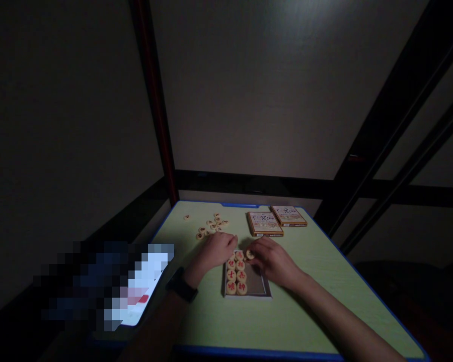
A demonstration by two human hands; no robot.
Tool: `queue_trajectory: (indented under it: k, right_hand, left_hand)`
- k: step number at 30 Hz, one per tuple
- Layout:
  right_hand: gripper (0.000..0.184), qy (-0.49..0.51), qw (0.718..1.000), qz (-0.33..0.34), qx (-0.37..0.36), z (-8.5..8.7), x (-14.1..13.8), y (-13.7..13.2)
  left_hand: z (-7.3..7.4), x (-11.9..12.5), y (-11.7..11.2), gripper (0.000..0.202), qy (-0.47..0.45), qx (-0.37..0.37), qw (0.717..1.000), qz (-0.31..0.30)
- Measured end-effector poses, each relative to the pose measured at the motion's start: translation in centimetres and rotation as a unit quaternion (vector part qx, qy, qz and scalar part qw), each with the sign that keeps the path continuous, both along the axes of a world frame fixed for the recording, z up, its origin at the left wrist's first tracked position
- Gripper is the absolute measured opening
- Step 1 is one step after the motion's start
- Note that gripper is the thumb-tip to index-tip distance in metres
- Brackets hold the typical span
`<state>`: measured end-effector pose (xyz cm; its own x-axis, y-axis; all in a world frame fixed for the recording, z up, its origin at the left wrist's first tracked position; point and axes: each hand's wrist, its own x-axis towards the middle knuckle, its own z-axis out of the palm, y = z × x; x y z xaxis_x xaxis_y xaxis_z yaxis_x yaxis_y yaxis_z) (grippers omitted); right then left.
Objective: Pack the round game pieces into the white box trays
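A shallow open box (pixel 255 296) lies on the table in front of me. Its left part holds two columns of round Chinese chess pieces (pixel 241 276) with red characters; bare bottom shows on the right. My right hand (pixel 271 259) pinches a Chinese chess piece with a dark character (pixel 250 254) over the box's far end. At the far left corner of the box is my left hand (pixel 219 250), its fingers curled in and touching or close to the pieces there. Whatever those fingers hold is hidden. A dark watch (pixel 182 285) is on my left wrist.
Several loose pieces (pixel 213 227) are scattered beyond my left hand, and one lone piece (pixel 186 217) lies farther left. Two printed boxes (pixel 265 222) (pixel 289 215) sit at the back right. A lit, pixelated screen (pixel 139 291) is by the left edge. Walls rise behind the green table (pixel 324 322).
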<state>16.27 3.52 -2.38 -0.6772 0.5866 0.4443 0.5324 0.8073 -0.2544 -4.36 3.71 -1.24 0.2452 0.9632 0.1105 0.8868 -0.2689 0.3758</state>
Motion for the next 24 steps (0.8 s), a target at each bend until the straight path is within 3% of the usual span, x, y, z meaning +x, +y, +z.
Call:
queue_trajectory:
  k: [4,11,24]
  right_hand:
    - [0.015,0.028,0.998,-0.040,-0.048,0.2,0.4,0.4]
    - [0.021,-0.015,0.990,-0.070,-0.118,0.0,-0.7,0.5]
    - [0.026,-0.015,0.990,-0.079,-0.119,-0.3,-0.8,0.1]
  left_hand:
    - [-0.2,0.0,0.1,0.043,0.007,0.005,1.000,-0.008]
    - [-0.3,0.0,0.2,0.042,0.008,0.001,1.000,-0.005]
    - [-0.4,0.0,0.1,0.044,0.003,-0.001,1.000,-0.004]
